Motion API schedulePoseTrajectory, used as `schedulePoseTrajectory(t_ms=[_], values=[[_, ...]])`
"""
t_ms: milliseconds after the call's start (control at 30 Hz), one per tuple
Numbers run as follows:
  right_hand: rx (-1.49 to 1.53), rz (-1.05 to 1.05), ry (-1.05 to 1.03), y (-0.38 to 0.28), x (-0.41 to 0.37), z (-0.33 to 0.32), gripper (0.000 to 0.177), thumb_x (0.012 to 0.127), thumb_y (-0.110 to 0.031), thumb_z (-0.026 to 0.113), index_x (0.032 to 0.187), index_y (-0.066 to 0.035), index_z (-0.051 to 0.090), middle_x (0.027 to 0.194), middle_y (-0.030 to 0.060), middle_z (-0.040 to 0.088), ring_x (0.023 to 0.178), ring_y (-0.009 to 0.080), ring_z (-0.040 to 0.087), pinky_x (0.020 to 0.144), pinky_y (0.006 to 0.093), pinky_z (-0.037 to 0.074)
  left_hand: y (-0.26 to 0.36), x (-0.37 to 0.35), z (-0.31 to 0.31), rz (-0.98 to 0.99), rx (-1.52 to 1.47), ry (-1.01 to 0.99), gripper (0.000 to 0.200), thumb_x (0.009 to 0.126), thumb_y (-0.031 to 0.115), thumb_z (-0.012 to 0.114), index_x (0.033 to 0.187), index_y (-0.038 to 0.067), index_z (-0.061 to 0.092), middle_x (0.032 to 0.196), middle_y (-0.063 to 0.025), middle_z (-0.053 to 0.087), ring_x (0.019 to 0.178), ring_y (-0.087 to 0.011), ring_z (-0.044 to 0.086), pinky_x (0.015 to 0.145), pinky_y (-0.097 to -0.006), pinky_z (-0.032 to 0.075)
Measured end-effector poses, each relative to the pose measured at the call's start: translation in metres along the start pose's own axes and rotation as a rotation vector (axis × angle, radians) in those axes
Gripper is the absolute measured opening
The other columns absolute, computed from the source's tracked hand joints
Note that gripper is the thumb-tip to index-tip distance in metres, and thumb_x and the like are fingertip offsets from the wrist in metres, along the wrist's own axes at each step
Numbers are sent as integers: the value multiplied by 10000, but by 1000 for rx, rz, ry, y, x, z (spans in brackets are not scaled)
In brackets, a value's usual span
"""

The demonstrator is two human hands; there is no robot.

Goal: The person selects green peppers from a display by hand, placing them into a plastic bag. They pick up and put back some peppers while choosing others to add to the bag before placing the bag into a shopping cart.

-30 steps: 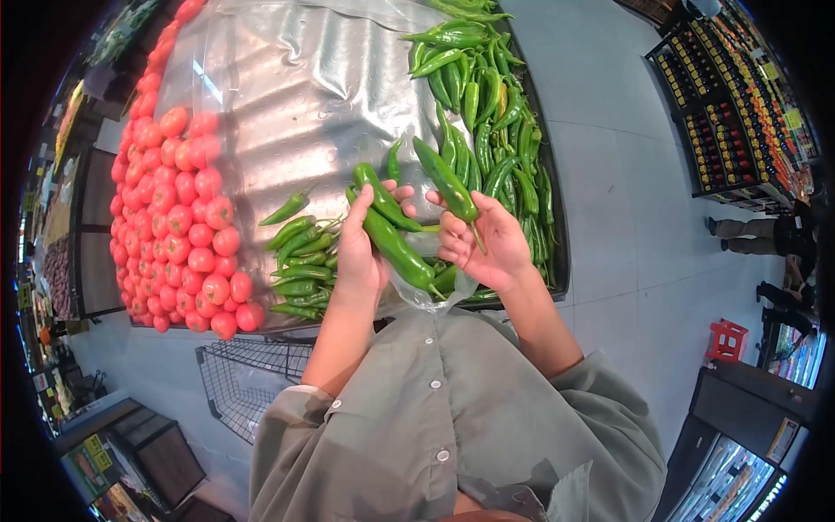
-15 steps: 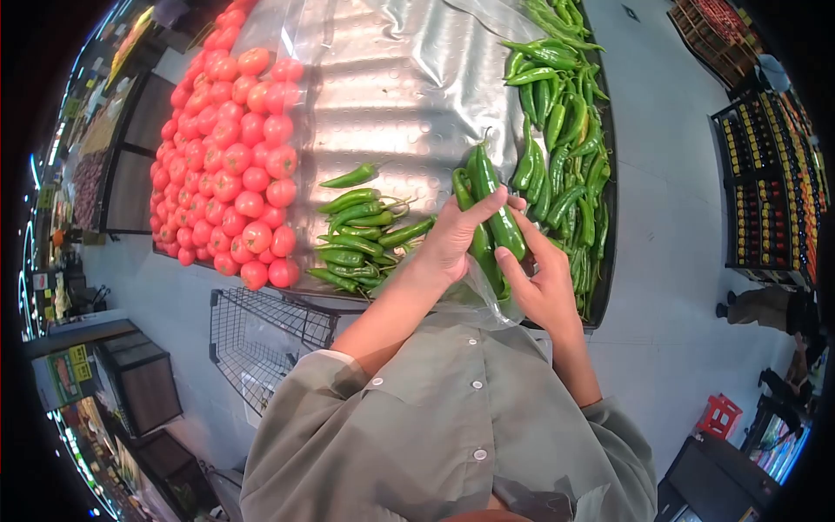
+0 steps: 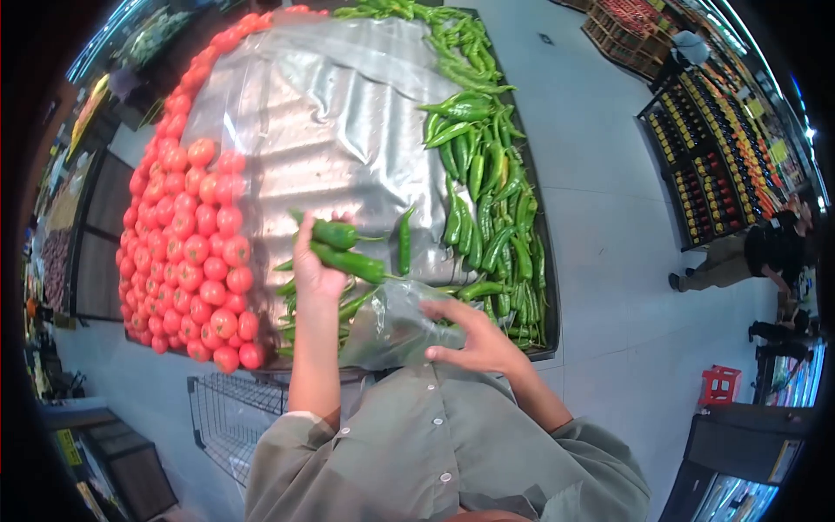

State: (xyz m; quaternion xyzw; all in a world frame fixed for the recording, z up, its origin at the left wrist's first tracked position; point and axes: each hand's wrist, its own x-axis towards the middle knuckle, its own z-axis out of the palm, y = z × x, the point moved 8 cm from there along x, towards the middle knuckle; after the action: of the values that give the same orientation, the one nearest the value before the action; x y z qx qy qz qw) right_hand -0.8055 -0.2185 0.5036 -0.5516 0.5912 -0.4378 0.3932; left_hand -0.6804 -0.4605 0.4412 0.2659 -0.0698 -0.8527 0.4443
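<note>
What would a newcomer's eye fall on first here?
A big heap of red tomatoes runs down the left of the stand, facing a long pile of green peppers on its right. In the middle, the left hand grips a couple of peppers near a clear plastic bag held by the right hand.

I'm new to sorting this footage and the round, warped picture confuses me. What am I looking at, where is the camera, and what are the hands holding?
There is no machine here. A person wears a camera on the head, looking down, so their shirt fills the bottom and the wide lens bends the edges. The left hand grips two green peppers in its fingers. The right hand holds a clear plastic bag. In front is a shop display bin lined with a silvery sheet, with red tomatoes on its left side and a pile of green peppers on its right. Far right stands another person.
</note>
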Motion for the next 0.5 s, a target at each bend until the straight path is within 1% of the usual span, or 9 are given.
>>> schedulePoseTrajectory(t_ms=[33, 133, 167, 200, 233, 267, 333, 400, 500], values=[[-34, -12, -14, 0, -2, 2, 523, 914, -291, 715, 1341, -13, 599, 1226, 174, 659, 1150, 288, 626, 1023, 392, 452, 13, 6, -15, 54, 40, 48, 310, 917, 276, 739, 1062, 50, 585, 998, -121, 661, 988, -288, 662, 951, -465, 543], [130, 79, -188, 22, -9, 19, 549, 1016, -442, 552, 1348, -6, 593, 1256, 163, 657, 1168, 284, 615, 1036, 406, 444, 43, 41, -92, 82, 110, 140, 345, 921, 285, 729, 1104, 38, 573, 989, -109, 643, 970, -287, 647, 940, -456, 534], [122, 71, -166, 31, -10, 19, 549, 1016, -442, 552, 1348, -6, 593, 1256, 163, 657, 1168, 284, 615, 1036, 406, 444, 45, 43, -113, 77, 101, 265, 343, 924, 285, 725, 1099, 29, 578, 988, -112, 643, 961, -291, 644, 942, -456, 531], [241, 31, -237, 37, -12, 26, 636, 1034, -531, 411, 1349, -10, 597, 1288, 150, 648, 1182, 277, 606, 1046, 405, 433, 45, 42, -131, 73, 93, 390, 342, 927, 285, 721, 1095, 20, 584, 986, -116, 642, 952, -294, 641, 944, -456, 529], [360, -11, -310, 36, -12, 31, 751, 1052, -619, 270, 1350, -15, 602, 1320, 136, 638, 1195, 271, 596, 1056, 404, 423, 45, 47, -142, 66, 100, 370, 342, 927, 285, 721, 1095, 20, 584, 986, -116, 642, 952, -294, 641, 944, -456, 529], [353, -19, -295, 32, -10, 27, 751, 1052, -619, 270, 1350, -15, 602, 1320, 136, 638, 1195, 271, 596, 1056, 404, 423, 42, 50, -154, 40, 108, 359, 337, 938, 277, 705, 1105, 13, 580, 998, -121, 641, 965, -303, 640, 954, -461, 523], [467, 219, -387, 37, -9, 33, 913, 1012, -703, 98, 1328, -34, 633, 1349, 113, 627, 1226, 261, 570, 1064, 380, 406, 39, 54, -156, 11, 119, 338, 331, 950, 269, 689, 1115, 6, 576, 1010, -126, 640, 979, -313, 638, 964, -466, 518], [585, 258, -358, 47, -4, 39, 928, 1012, -698, 63, 1296, -52, 665, 1341, 100, 633, 1239, 259, 558, 1055, 349, 405, 41, 55, -156, 50, 165, 350, 318, 971, 247, 657, 1128, -13, 562, 1054, -142, 637, 1010, -326, 634, 981, -483, 507], [625, 272, -365, 44, 3, 37, 795, 1079, -574, 140, 1294, -8, 655, 1290, 116, 664, 1198, 238, 581, 1102, 358, 371, 37, 54, -144, 26, 177, 352, 310, 985, 218, 625, 1169, -17, 541, 1123, -163, 625, 1059, -350, 620, 986, -516, 493]])
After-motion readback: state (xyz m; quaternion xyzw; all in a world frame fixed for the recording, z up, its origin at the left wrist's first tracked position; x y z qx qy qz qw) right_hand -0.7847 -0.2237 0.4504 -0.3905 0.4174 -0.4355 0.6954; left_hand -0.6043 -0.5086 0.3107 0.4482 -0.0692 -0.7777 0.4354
